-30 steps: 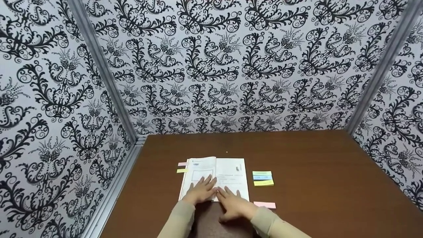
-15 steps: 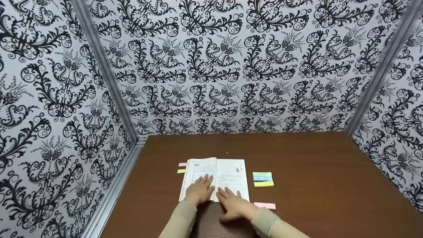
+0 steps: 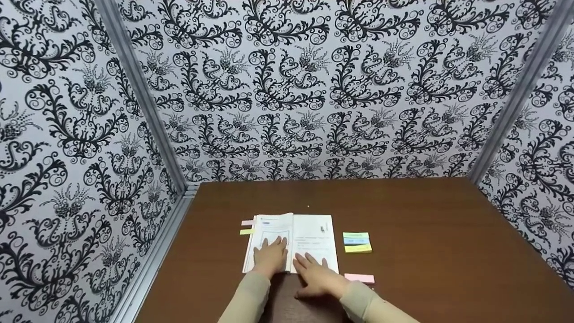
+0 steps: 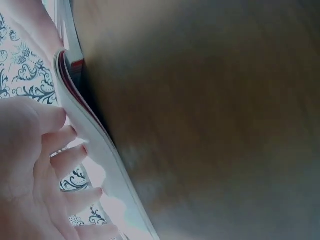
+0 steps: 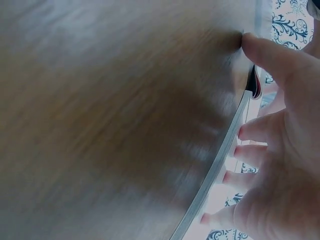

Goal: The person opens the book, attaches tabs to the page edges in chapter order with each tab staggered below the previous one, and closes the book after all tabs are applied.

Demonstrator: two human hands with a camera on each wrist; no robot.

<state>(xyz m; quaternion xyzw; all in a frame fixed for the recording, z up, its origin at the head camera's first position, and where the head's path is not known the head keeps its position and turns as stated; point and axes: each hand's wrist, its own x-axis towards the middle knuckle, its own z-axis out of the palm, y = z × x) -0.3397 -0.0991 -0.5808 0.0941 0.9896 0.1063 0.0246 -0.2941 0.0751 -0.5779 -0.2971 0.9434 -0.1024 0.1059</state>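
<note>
An open book with printed pages lies on the brown table. My left hand rests on the lower part of its left page, fingers spread. In the left wrist view the fingertips of that hand meet the page just inside the book's edge. The right hand lies over the lower right page, fingers extended and thumb out on the table. From the right wrist its fingertips touch the page along the book's edge. Neither hand grips anything.
Pink and yellow tabs stick out from the book's left side. Green, blue and yellow sticky-note strips lie right of the book, and a pink strip nearer me. Patterned walls enclose the table.
My left hand has shifted left, away from the book's middle fold and from the right fingertips, and now lies over the left page. The right hand stays almost where it was.
</note>
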